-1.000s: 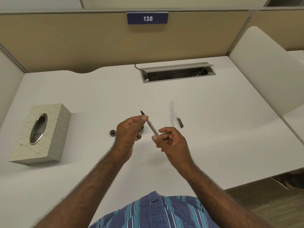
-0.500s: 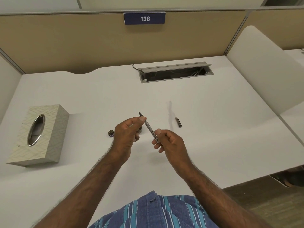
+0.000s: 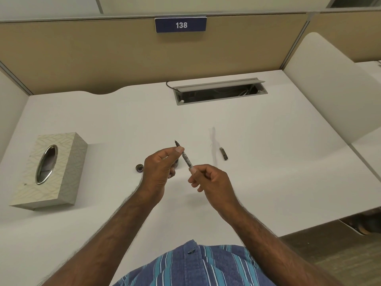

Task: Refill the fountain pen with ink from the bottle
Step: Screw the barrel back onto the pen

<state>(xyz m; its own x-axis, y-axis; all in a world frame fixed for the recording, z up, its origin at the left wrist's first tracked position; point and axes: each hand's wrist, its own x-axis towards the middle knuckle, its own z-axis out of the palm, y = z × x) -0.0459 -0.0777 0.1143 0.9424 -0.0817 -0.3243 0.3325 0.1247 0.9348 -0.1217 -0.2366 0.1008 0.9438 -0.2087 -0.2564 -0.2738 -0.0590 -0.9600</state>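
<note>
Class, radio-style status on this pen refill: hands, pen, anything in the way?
Left hand and right hand both gripping the slim clear-barrelled fountain pen, nib up and away. Ink bottle mostly hidden behind left hand. Small dark round cap beside it; nothing obstructing.

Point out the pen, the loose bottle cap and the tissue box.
pen (image 3: 186, 159), head view, mid-barrel between both hands
bottle cap (image 3: 139, 168), head view, its top, on desk left of left hand
tissue box (image 3: 68, 153), head view, patterned top face beside the oval opening
</note>
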